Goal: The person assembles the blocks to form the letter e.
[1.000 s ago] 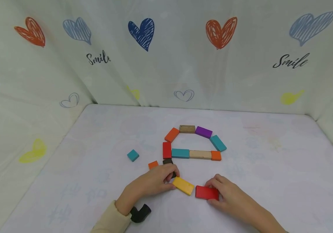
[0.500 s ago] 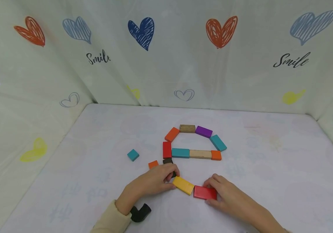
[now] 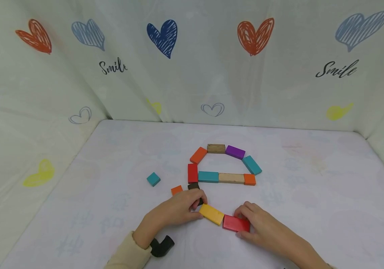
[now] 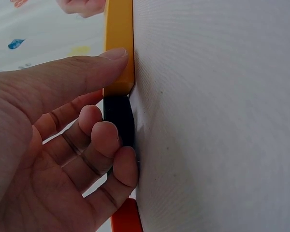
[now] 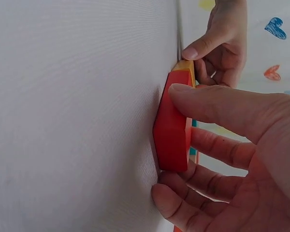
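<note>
My left hand (image 3: 180, 207) pinches the near-left end of a yellow block (image 3: 211, 214) between thumb and fingers. A dark block (image 3: 193, 186) is partly covered by this hand; in the left wrist view a dark block (image 4: 118, 118) lies between the fingers and the yellow one. My right hand (image 3: 262, 226) holds a flat red block (image 3: 235, 223) by its right part, thumb on the near side and fingers on the far side. The red block's left end meets the yellow block's lower right corner, at a slight angle.
Beyond the hands, a ring of blocks includes a teal block (image 3: 208, 176), a natural wood block (image 3: 231, 178) and a purple block (image 3: 235, 152). Loose at the left lie a teal square (image 3: 153, 179) and an orange square (image 3: 176, 190). A printed curtain (image 3: 192, 74) rises behind the table.
My right hand has slid the red block a little to the left, closing the gap to the yellow block. The left hand has stayed in place.
</note>
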The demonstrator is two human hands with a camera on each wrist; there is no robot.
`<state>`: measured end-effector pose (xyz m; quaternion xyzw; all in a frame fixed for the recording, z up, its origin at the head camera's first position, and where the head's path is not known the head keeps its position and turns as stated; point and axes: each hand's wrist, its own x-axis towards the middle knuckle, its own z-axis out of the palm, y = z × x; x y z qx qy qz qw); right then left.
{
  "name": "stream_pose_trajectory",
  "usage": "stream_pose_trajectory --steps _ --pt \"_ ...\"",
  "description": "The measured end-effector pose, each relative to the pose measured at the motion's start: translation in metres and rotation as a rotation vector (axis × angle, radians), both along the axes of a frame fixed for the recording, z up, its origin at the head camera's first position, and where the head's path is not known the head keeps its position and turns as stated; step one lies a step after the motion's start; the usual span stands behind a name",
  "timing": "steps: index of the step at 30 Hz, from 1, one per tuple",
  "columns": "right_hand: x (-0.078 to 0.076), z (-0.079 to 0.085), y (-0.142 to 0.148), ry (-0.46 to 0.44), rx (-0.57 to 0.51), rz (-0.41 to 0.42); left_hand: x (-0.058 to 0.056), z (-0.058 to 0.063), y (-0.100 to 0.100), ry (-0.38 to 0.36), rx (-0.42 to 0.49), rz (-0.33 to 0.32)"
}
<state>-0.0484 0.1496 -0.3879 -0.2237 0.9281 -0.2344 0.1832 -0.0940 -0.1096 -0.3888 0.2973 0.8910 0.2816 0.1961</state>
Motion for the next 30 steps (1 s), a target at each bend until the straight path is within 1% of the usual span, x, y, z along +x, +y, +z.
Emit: stream_pose_trajectory --steps 5,11,13,16,18,20,22,25,27,30 --pt "0.000 0.000 0.001 0.021 -0.001 -0.001 0.000 0.001 0.000 0.004 0.002 0.002" --pt "-0.001 0.001 0.000 0.008 0.000 0.009 0.000 0.002 -0.001 -0.005 0.002 0.002" --pt "-0.002 0.002 -0.001 -0.017 -0.004 0.002 0.000 0.002 -0.001 -0.005 0.003 0.000" --pt "-0.005 0.005 0.000 -0.078 -0.031 -0.016 0.000 0.003 0.000 0.000 0.003 -0.004" --pt "-0.009 0.007 0.003 -0.126 -0.073 -0.032 0.000 0.003 0.000 -0.002 0.002 -0.003" --pt "-0.015 0.009 0.007 -0.148 -0.129 -0.036 0.000 0.002 0.000 -0.006 0.001 -0.001" --pt "-0.022 0.012 0.013 -0.142 -0.189 -0.038 0.000 0.002 0.000 -0.008 0.002 0.001" --pt "-0.036 0.015 0.023 -0.090 -0.255 -0.061 0.000 0.002 0.000 -0.004 0.005 -0.002" --pt "-0.045 0.017 0.029 -0.050 -0.279 -0.100 0.001 0.002 0.000 -0.001 0.006 -0.005" --pt "-0.057 0.017 0.039 -0.001 -0.296 -0.181 0.001 0.001 0.000 -0.005 0.006 -0.004"
